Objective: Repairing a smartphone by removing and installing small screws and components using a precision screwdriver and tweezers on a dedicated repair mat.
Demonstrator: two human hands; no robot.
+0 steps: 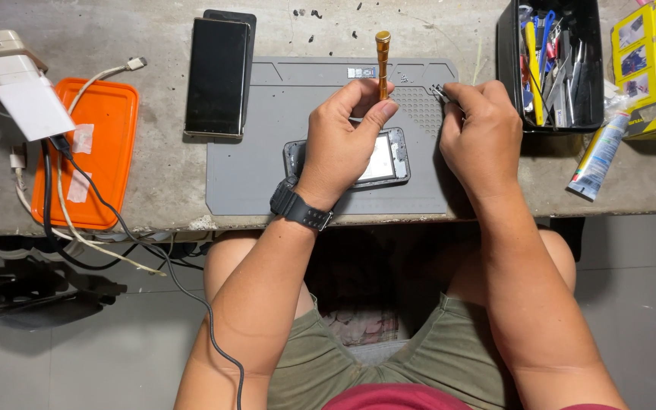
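Both forearms are bare, with no sleeves reaching them. The left wrist carries a black wristwatch [300, 206] on a broad ribbed strap. Olive-green shorts [389, 357] cover the thighs and leave the knees uncovered. A strip of dark red shirt [396, 397] shows at the bottom edge.

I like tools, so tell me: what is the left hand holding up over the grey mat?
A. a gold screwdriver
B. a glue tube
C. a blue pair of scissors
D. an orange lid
A: the left hand grips a gold screwdriver upright above the opened phone.
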